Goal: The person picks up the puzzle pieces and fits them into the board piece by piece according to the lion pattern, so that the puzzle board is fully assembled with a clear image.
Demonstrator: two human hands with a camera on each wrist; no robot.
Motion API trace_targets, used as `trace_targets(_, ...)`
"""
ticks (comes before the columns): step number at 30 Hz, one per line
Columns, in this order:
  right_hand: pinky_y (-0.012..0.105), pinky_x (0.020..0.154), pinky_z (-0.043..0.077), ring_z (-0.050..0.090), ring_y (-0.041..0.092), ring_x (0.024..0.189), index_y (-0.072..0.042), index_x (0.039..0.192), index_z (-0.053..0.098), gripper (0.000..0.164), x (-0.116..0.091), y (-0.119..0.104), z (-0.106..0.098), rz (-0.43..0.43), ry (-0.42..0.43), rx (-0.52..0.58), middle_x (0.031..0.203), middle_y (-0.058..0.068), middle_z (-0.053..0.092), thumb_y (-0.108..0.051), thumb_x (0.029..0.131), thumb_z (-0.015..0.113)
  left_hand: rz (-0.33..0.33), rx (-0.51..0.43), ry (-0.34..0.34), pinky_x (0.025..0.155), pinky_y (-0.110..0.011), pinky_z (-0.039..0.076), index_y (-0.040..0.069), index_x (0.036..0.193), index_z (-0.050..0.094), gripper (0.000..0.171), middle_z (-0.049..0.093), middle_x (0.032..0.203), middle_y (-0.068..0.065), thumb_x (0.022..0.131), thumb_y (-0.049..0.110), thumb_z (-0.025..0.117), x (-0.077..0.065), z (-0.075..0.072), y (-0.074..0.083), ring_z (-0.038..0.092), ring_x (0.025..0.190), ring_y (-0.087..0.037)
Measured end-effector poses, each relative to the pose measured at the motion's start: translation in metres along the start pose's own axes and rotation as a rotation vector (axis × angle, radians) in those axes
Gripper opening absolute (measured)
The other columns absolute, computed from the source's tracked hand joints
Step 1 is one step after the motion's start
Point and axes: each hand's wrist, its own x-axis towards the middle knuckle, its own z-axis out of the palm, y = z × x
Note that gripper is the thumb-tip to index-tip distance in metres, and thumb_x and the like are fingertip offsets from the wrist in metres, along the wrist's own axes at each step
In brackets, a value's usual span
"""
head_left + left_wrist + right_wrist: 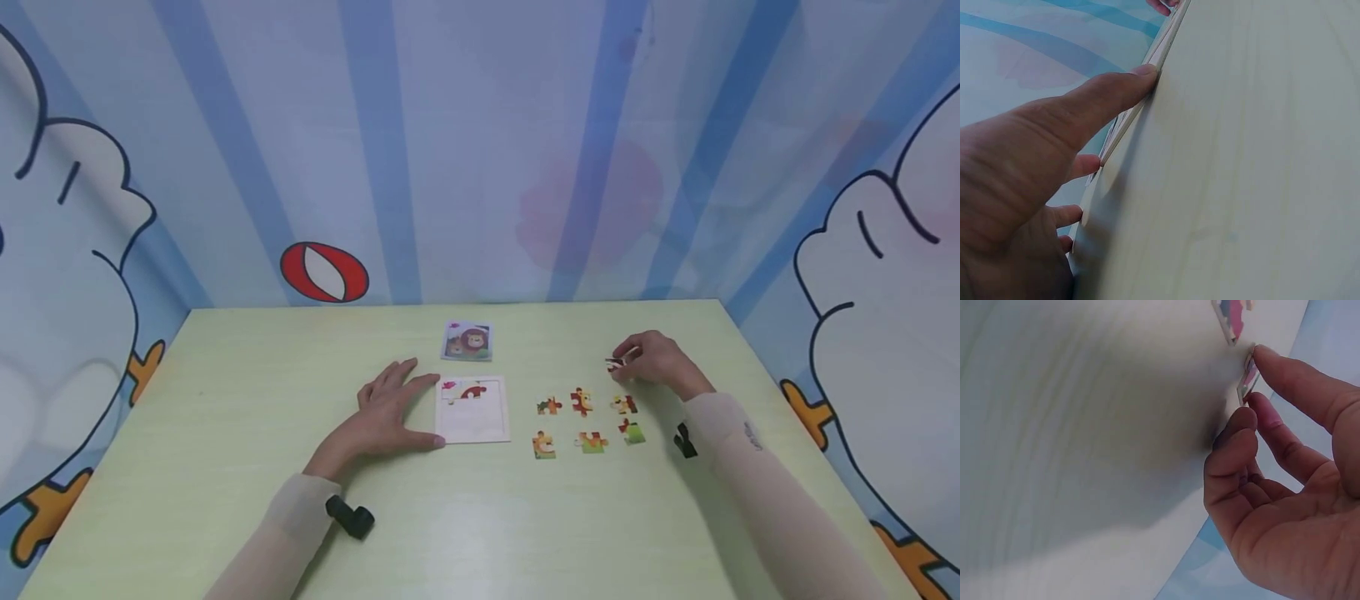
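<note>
Head view shows a pale green bench with a white puzzle tray lying near its middle. The left hand rests flat on the bench just beside the tray's left edge, its fingers straight and spread; the thumb tip touches the tray's near left corner. The left wrist view confirms this: the thumb presses against the thin rim of the tray, and the other fingers lie loosely extended, holding nothing. Two pieces already sit in the tray's far row, one with a pink patch and one with a red-brown shape.

The right hand is toward the far right part of the bench, its fingers curled and pinching a small puzzle piece between thumb and fingertips. In the right wrist view the piece stands on edge between the thumb and the index finger, close above the bench surface.

Six loose pieces lie in two rows between the tray and the right forearm, well apart from each other, showing orange, red and green print. A reference card with a lion picture lies beyond the tray, toward the far edge of the bench. Both forearms wear light sleeves, each with a small black device strapped at the wrist.
</note>
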Motion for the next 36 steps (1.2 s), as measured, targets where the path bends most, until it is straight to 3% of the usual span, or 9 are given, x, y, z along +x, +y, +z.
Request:
trace_targets(14,0.032,0.074,0.050,0.059,0.026,0.092,-0.003,0.123,0.064,0.035,0.0020,-0.0007,0.0044,0.046,0.055,0.055,0.120,0.020,0.065,-0.021,0.097,0.080,-0.010,0.028,-0.012,0.128,-0.076,0.010,0.028,0.165,0.043,0.098,0.016,0.182,-0.014,0.082,0.052,0.089,-0.0005,0.0005,-0.0005,0.005,0.169,-0.043)
trace_targets(23,0.034,0.070,0.051,0.064,0.026,0.086,-0.001,0.126,0.069,0.030,-0.0043,-0.0020,0.0028,-0.019,0.104,0.114,0.113,0.021,0.074,-0.020,0.104,0.070,-0.006,0.027,-0.016,0.127,-0.076,0.010,0.028,0.165,0.043,0.098,0.015,0.182,-0.014,0.082,0.052,0.089,-0.0002,-0.0015,0.0002,0.005,0.168,-0.044)
trace_targets(28,0.035,0.071,0.052,0.067,0.027,0.086,-0.003,0.130,0.071,0.035,-0.0038,-0.0040,0.0031,-0.017,0.126,0.130,0.116,0.021,0.078,-0.024,0.103,0.072,-0.006,0.032,-0.015,0.127,-0.076,0.010,0.028,0.165,0.042,0.099,0.015,0.181,-0.015,0.082,0.053,0.089,0.0010,-0.0008,-0.0005,0.005,0.168,-0.044)
trace_targets(36,0.036,0.069,0.053,0.069,0.025,0.082,-0.007,0.127,0.075,0.032,-0.0023,-0.0083,0.0069,-0.024,0.116,0.168,0.102,0.013,0.081,-0.026,0.102,0.073,-0.020,0.031,-0.018,0.128,-0.074,0.011,0.027,0.165,0.043,0.098,0.015,0.182,-0.013,0.082,0.051,0.090,0.0010,0.0003,-0.0010,0.005,0.169,-0.042)
